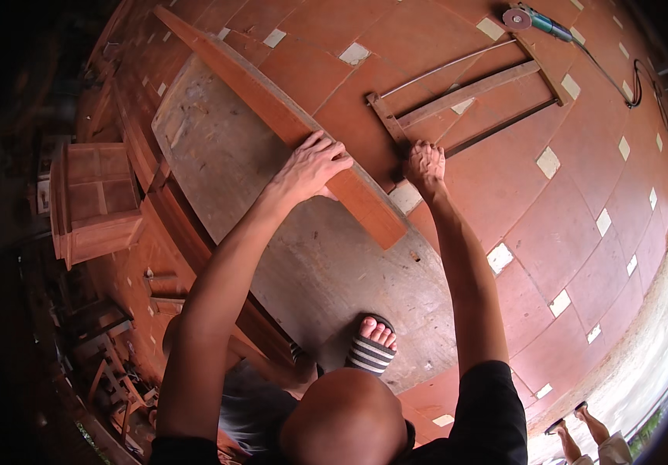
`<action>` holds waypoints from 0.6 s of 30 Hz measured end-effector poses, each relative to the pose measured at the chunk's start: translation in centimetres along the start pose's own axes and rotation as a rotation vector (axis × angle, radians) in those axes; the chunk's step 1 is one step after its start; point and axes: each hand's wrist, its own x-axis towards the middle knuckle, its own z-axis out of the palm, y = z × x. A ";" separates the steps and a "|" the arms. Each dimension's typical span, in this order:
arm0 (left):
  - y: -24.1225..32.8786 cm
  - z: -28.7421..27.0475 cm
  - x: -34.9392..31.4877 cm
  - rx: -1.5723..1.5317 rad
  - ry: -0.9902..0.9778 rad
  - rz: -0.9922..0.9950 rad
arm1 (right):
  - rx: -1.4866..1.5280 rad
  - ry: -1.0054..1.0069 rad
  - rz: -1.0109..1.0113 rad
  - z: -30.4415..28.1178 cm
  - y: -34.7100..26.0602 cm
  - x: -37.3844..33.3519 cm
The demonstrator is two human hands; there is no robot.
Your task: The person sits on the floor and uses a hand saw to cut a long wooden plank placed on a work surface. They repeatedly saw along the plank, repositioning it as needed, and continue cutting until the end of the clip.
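Observation:
A long reddish-brown wooden plank (272,101) lies slantwise across a wide grey board (334,271). My left hand (312,164) wraps over the plank's upper edge near its close end, with the thumb side partly hidden. To the right, my right hand (426,163) is closed round the near end of a wooden frame saw (466,91). The saw stretches away over the tiles, beside the plank, with a thin rod on one side and a dark strip on the other. My grip covers the handle end.
A foot in a striped sandal (371,353) rests on the grey board. An angle grinder (539,23) with its cord lies at the far right on the tiled floor (504,186). Wooden furniture (97,198) stands at the left. Another person's legs (582,430) show at the lower right.

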 end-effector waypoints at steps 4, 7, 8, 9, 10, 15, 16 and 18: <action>-0.4 0.4 0.3 -0.017 -0.021 -0.017 | 0.064 -0.135 0.040 0.0 0.9 0.3; -0.5 1.4 -0.2 -0.025 0.015 -0.009 | 0.064 -0.163 0.011 -0.8 2.2 -1.1; -0.7 1.6 0.0 -0.028 0.006 -0.008 | 0.077 -0.147 0.003 -1.2 2.8 -1.3; -0.6 1.6 0.3 -0.035 -0.007 -0.003 | 0.091 -0.136 0.000 -1.4 3.4 -1.9; -0.4 1.7 0.8 -0.042 -0.019 0.004 | 0.112 -0.154 0.018 -1.7 4.2 -2.5; -1.8 2.9 -2.4 -0.015 -0.037 -0.046 | 0.239 -0.255 0.099 -5.9 0.7 -2.6; -1.6 3.0 -1.9 -0.038 -0.008 -0.033 | 0.220 -0.140 0.145 -6.9 1.9 -3.7; -0.7 3.2 -1.1 -0.082 0.003 0.006 | 0.193 -0.146 0.176 -9.7 4.1 -5.8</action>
